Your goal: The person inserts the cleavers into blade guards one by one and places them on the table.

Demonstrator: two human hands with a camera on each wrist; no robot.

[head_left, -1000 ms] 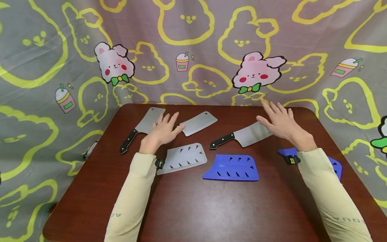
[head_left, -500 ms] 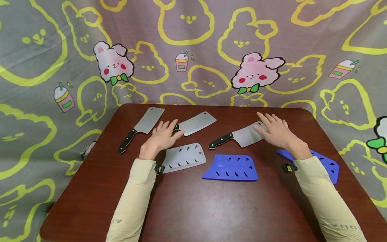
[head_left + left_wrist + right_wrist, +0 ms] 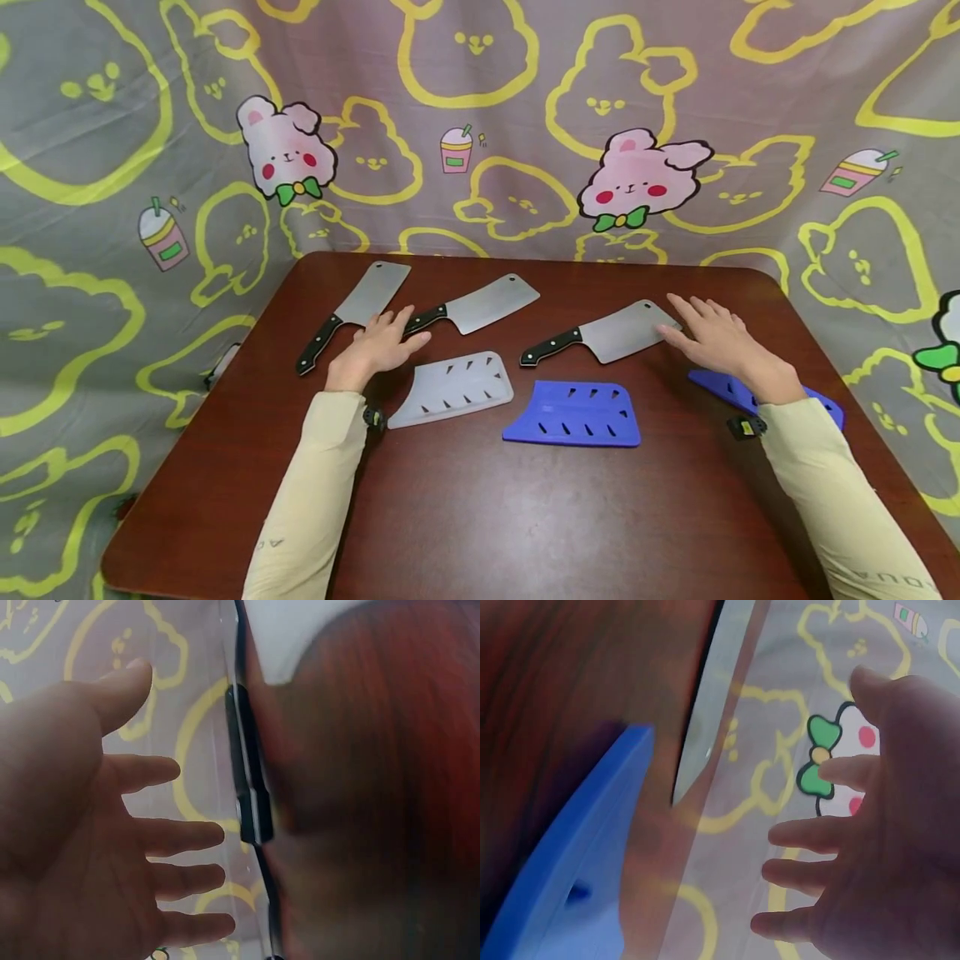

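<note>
Three cleavers with black handles lie on the table: a left cleaver (image 3: 372, 292), a middle cleaver (image 3: 491, 302) and a right cleaver (image 3: 628, 332). My left hand (image 3: 377, 346), fingers spread, hovers near the handles of the left and middle ones and holds nothing. A white slotted blade cover (image 3: 453, 387) lies just right of that wrist. My right hand (image 3: 712, 337) is held over the table by the tip of the right cleaver, fingers extended. One blue blade cover (image 3: 573, 414) rests at the centre; another blue cover (image 3: 823, 404) is partly hidden under my right forearm.
The dark red-brown table (image 3: 510, 517) has rounded corners. A grey curtain (image 3: 517, 75) with yellow outlines and rabbit prints stands around its back and sides. All the cleavers and covers lie flat and apart from one another.
My left hand has drawn back left and toward me, uncovering the middle cleaver's handle. My right hand has come back a little from the far edge. No cleaver or cover has moved.
</note>
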